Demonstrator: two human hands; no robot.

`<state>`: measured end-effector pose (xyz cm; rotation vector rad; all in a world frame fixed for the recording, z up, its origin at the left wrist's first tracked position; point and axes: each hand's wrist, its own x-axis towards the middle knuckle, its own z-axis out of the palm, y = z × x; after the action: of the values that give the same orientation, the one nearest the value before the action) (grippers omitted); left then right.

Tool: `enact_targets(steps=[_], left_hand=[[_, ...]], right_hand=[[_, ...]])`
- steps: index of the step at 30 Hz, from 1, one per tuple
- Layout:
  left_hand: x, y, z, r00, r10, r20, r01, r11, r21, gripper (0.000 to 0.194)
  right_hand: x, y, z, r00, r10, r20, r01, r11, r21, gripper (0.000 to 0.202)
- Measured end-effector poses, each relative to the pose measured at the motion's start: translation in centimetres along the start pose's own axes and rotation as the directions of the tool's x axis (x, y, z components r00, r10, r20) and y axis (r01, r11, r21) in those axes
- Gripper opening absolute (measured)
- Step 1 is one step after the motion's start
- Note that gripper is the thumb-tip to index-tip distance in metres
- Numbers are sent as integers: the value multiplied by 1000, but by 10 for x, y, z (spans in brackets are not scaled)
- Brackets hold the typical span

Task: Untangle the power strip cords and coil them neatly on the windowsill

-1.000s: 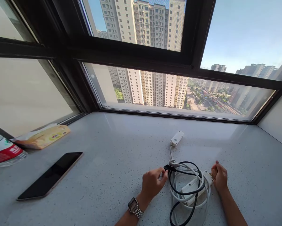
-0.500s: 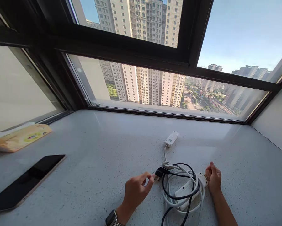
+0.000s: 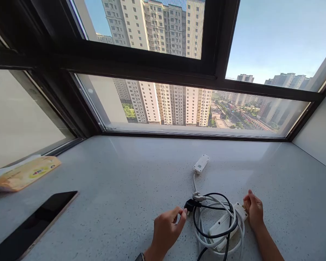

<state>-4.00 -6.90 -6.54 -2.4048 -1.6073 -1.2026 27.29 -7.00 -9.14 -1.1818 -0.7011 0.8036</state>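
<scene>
My left hand (image 3: 168, 229) is closed in a pinch, thumb and forefinger at the metal prongs of a black plug (image 3: 191, 205). On the right, the curled fingers of my right hand (image 3: 254, 210) meet a white plug (image 3: 240, 210) with brass-coloured metal at its end; the exact grip is partly hidden. Between both hands lie loose loops of black cable (image 3: 215, 237) and white cable (image 3: 201, 223). Under these loops rests a white power strip (image 3: 218, 229), partly covered. A second white plug (image 3: 198, 197) sits against the black one.
Beyond the coils, a small white block (image 3: 201, 164) lies on the speckled sill (image 3: 119, 206), its cord running to the bundle. At left are a dark phone-like slab (image 3: 34, 226) and a yellow tissue pack (image 3: 25, 174). Dark-framed windows (image 3: 163, 135) border the back.
The view has tilted up slightly and shifted, so the sill and cables appear lower and the hands farther right. Both hands keep nearly the same place at the plugs.
</scene>
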Motion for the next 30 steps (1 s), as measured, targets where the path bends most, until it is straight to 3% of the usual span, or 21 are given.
enact_targets(steps=[5, 12, 25, 30], left_hand=[[-5, 7, 2, 999, 24, 23, -23, 997, -80, 46], [-11, 5, 6, 987, -75, 142, 96, 984, -149, 49], [-26, 1, 12, 936, -158, 315, 213, 966, -147, 46], [-17, 4, 12, 927, -160, 340, 228, 959, -170, 46]], right_hand=[[-5, -1, -4, 1000, 16, -12, -16, 999, -48, 56], [-9, -3, -4, 999, 39, -12, -40, 988, -146, 59], [-11, -2, -7, 998, 62, -23, -64, 990, -127, 59], [-10, -1, -5, 996, 66, -63, -72, 992, -101, 58]])
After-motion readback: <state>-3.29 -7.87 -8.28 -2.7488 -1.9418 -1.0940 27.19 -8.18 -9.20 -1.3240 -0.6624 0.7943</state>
